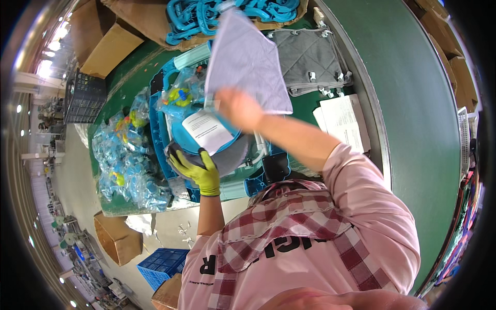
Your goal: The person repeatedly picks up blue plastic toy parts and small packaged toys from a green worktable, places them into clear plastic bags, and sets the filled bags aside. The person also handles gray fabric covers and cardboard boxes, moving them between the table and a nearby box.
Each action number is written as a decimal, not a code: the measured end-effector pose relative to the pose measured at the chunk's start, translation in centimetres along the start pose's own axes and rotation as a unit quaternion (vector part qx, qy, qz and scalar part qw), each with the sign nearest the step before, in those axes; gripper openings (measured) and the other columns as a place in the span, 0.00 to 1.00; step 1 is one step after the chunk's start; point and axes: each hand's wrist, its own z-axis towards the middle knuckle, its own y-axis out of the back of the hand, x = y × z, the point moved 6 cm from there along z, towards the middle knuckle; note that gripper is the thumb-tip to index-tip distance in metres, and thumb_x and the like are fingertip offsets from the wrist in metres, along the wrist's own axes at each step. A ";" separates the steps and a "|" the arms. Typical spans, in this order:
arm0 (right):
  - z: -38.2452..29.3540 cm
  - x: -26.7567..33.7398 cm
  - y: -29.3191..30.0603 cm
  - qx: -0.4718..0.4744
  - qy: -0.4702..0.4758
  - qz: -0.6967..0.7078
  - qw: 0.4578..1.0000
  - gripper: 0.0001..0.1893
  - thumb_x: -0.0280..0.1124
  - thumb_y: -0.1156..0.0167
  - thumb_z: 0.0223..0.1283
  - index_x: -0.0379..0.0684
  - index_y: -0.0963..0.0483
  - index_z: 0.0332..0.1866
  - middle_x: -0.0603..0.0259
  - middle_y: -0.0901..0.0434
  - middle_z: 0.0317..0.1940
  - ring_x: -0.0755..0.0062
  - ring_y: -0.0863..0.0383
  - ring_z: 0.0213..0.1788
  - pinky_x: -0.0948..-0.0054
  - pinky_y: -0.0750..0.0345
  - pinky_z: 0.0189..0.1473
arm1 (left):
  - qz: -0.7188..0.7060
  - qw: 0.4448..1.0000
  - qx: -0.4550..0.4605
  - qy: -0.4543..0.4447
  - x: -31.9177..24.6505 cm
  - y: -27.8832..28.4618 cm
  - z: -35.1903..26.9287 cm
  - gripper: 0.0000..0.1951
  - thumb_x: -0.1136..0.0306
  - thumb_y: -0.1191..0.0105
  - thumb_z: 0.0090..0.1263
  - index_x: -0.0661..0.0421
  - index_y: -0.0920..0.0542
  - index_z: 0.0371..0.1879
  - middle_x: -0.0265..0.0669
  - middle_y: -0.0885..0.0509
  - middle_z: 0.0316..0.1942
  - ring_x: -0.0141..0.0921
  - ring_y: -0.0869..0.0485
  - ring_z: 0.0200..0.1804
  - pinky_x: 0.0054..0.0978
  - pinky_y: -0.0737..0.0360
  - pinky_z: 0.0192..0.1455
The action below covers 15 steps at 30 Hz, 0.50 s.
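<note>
My left hand (197,172), in a yellow-green glove with dark fingertips, lies with spread fingers on a dark grey round fabric piece (232,159), its thumb by a printed leaflet (207,130). The leaflet rests on a blue round plastic part (180,135) inside a blue plastic frame (157,128) with pale tubular ends. My bare right hand (238,108), blurred, is closed at the lower left edge of a light grey fabric panel (248,62), which hangs raised over the frame. A bagged set of colourful toy parts (180,95) sits in the frame, left of the panel.
Bagged blue parts (131,166) are heaped at left on the green table. Grey quilted panels with white clips (310,58) and printed leaflets (343,120) lie at right, beside a metal rail (372,97). A cardboard box with blue plastic loops (193,19) stands at the far side.
</note>
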 end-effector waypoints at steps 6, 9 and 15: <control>-21.2 2.6 -12.3 0.390 0.150 0.020 0.908 0.14 0.40 0.42 0.61 0.41 0.22 0.44 0.52 0.20 0.48 0.50 0.20 0.51 0.53 0.25 0.55 | 0.027 0.932 0.318 -0.173 -2.0 -2.7 -4.1 0.28 0.51 0.44 0.68 0.53 0.25 0.65 0.51 0.29 0.67 0.57 0.34 0.69 0.59 0.43 0.72; -26.5 -4.0 -7.8 0.324 0.018 0.116 0.939 0.12 0.40 0.42 0.62 0.42 0.22 0.40 0.53 0.18 0.41 0.48 0.18 0.44 0.56 0.21 0.49 | 0.123 0.894 0.413 -0.125 5.1 -5.6 -12.9 0.32 0.45 0.45 0.67 0.48 0.26 0.67 0.49 0.28 0.67 0.55 0.30 0.66 0.59 0.42 0.71; -33.7 -15.7 7.0 0.172 -0.232 -0.005 0.957 0.07 0.35 0.41 0.60 0.45 0.21 0.35 0.56 0.18 0.37 0.51 0.18 0.45 0.56 0.21 0.48 | 0.192 0.930 0.313 -0.036 6.5 -5.2 -13.4 0.34 0.46 0.43 0.66 0.53 0.28 0.67 0.57 0.29 0.65 0.57 0.32 0.67 0.58 0.40 0.70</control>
